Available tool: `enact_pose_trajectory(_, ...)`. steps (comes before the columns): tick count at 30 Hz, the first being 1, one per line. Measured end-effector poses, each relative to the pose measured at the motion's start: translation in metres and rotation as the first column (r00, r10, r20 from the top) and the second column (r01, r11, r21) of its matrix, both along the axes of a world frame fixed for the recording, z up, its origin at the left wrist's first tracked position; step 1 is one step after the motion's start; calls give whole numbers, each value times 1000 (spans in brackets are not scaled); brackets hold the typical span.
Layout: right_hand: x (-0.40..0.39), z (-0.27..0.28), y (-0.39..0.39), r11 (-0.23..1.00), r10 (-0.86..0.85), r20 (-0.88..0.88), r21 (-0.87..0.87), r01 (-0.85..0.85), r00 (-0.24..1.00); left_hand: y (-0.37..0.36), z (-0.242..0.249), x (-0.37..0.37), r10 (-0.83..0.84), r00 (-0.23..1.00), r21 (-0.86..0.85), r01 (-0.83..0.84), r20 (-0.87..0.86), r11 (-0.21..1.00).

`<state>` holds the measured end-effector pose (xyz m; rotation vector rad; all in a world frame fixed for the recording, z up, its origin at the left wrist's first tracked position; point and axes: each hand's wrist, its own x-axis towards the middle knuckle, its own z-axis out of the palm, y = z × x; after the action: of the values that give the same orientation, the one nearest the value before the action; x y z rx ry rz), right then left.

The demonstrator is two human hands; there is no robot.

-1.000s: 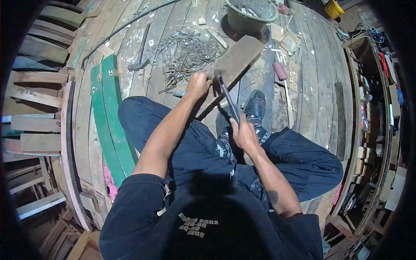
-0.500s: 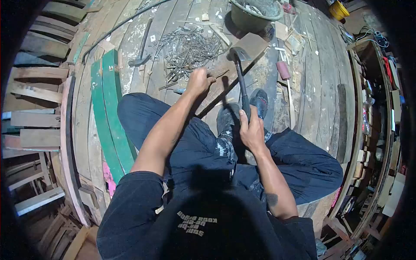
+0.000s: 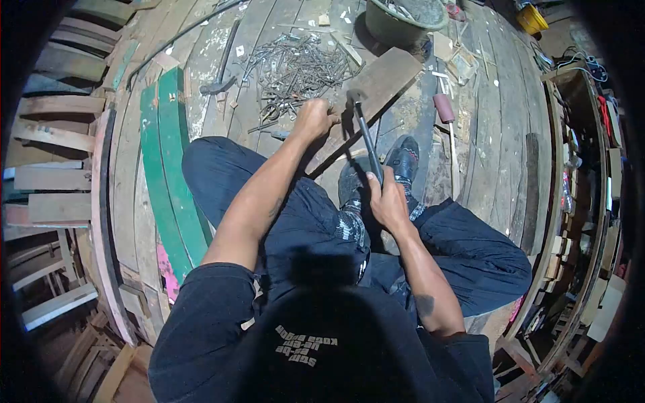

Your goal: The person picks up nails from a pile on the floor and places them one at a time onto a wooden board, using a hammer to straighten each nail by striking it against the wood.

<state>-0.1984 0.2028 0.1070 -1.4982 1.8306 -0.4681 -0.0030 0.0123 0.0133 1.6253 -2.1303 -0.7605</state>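
Note:
My right hand (image 3: pixel 390 201) is wrapped round the grip of a hammer (image 3: pixel 367 138). The hammer's head, smeared by motion, is over a wooden plank (image 3: pixel 393 70), just right of my left fingers. My left hand (image 3: pixel 314 119) is closed in a pinch at the plank's near left part. A thin nail stuck out of these fingers a moment ago; now it is mostly hidden. Beyond my left hand spreads a heap of loose, rusty nails (image 3: pixel 302 67). Pliers-like handles (image 3: pixel 271 112) lie at the heap's near edge.
A second hammer (image 3: pixel 225 67) lies left of the nails, near green boards (image 3: pixel 168 148). At the back stands a bucket (image 3: pixel 403 23). A stick with a reddish cylinder (image 3: pixel 443 107) lies to the right. Crowded wooden shelving (image 3: pixel 571 201) lines the right side. My shoes (image 3: pixel 403 161) are close to the plank.
The hammer head has swung left and slightly down toward my left hand. My left hand has shifted a little forward and right, and the nail's shaft shows less.

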Motion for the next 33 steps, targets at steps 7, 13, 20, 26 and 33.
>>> enact_pose_trajectory(7, 1, 21, -7, 976, -83, 146, -187, 110, 986, 6, -9, 3, -96, 992, -219, 77, -77, 973)
enact_pose_trajectory(13, -5, 10, -3, 978, -142, 111, -137, 157, 984, 10, -14, 1, -103, 993, -347, 78, -52, 934)
enact_pose_trajectory(20, 2, 16, -11, 983, -93, 126, -147, 111, 988, 8, -29, 1, -56, 998, -381, 61, 23, 922)
enact_pose_trajectory(26, 0, -4, -12, 996, -40, 26, -81, 42, 999, 8, -15, 0, -52, 996, -336, 23, -77, 941)
enact_pose_trajectory(33, 3, 14, -22, 971, -15, 92, -236, 36, 996, 4, -17, -1, -36, 997, -381, 7, -67, 925)
